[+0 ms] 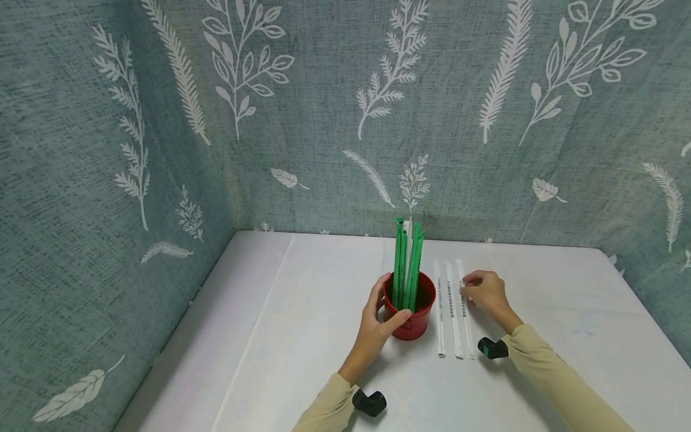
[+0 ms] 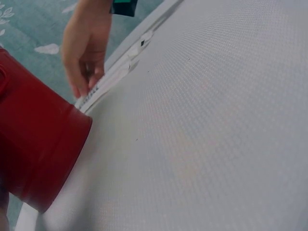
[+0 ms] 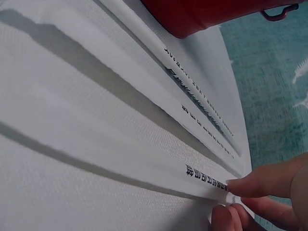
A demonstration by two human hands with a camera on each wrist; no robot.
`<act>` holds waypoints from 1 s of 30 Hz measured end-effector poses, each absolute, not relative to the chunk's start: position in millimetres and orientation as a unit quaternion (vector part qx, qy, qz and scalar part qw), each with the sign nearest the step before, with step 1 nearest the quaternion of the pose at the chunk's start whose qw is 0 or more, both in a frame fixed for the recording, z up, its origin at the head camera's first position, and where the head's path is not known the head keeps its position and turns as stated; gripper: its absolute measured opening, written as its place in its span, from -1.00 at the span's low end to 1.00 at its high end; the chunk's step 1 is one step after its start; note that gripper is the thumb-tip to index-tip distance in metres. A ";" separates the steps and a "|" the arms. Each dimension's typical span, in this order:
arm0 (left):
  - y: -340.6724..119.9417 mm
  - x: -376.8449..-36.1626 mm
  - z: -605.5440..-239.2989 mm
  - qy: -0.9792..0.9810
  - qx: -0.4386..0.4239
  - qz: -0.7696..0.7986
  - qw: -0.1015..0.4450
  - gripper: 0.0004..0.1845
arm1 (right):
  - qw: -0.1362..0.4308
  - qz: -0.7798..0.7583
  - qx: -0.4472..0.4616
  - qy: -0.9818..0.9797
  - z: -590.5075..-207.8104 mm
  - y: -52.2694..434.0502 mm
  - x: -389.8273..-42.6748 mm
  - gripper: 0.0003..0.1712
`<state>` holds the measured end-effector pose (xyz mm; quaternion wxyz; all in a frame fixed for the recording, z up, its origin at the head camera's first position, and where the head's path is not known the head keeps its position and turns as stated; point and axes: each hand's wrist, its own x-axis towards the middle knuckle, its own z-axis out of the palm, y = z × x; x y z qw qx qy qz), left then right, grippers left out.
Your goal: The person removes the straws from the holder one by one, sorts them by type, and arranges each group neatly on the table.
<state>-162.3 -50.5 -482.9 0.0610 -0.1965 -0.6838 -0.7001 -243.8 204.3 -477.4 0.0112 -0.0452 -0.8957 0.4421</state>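
A red cup [image 1: 417,319] stands mid-table with several green wrapped straws [image 1: 407,264] and a white one upright in it. My left hand [image 1: 378,315] grips the cup's left side, thumb across its front. The cup [image 2: 36,154] fills the left of the left wrist view. Right of the cup lie three white paper-wrapped straws [image 1: 453,309] side by side. My right hand [image 1: 486,293] pinches the rightmost straw [image 1: 464,300] near its far end. In the right wrist view, fingertips [image 3: 255,185] press that wrapper [image 3: 144,154] beside its black print.
A white cloth covers the table [image 1: 567,312]. Teal leaf-print fabric walls [image 1: 135,150] close in the back and both sides. Black wrist cameras [image 1: 369,402] ride on both beige sleeves.
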 end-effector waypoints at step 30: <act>-49.2 -160.8 -479.2 -0.684 -0.191 -0.701 0.068 -0.25 | 0.056 0.498 0.051 -0.864 -419.9 201.6 -232.9 -0.70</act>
